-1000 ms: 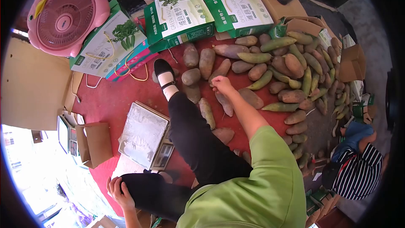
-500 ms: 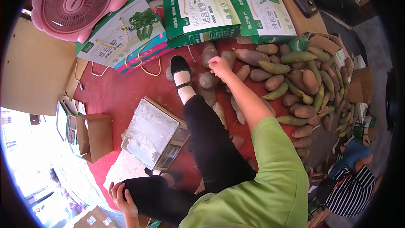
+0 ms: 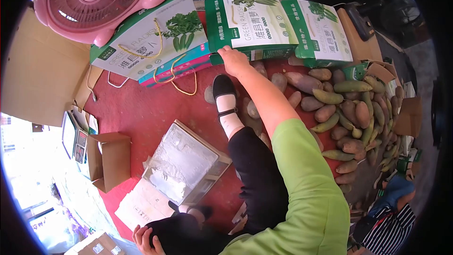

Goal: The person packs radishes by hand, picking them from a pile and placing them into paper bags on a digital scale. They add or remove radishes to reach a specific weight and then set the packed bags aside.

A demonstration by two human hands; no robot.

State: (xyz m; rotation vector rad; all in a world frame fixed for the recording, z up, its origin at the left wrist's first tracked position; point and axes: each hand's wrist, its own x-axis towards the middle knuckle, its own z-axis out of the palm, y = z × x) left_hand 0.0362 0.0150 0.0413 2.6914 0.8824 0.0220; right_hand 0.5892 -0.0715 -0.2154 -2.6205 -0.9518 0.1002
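Note:
My right hand [image 3: 233, 61] is at the near left corner of a green and white radish carton [image 3: 257, 23], its fingers bent onto the edge. Beneath that arm lie several earth-covered roots [image 3: 279, 81], partly hidden by the forearm and leg. To the right is a large pile of brownish-purple roots [image 3: 304, 82] and green radishes [image 3: 353, 86]. My left hand [image 3: 147, 240] rests on my bent knee with its fingers apart, holding nothing. A flat scale [image 3: 177, 158] with a whitish, worn plate stands on the red floor covering between the hands.
A pink fan [image 3: 96, 0] stands by a tilted radish carton [image 3: 165, 30] at the upper left. Another radish carton [image 3: 321, 30] lies right of the middle one. An open brown box [image 3: 115, 160] is at left. A person in a striped top [image 3: 389, 231] is at lower right.
My right hand has moved from above the roots up and left to the carton's corner. My left hand stays on the knee. The view has shifted, so the surroundings appear farther right.

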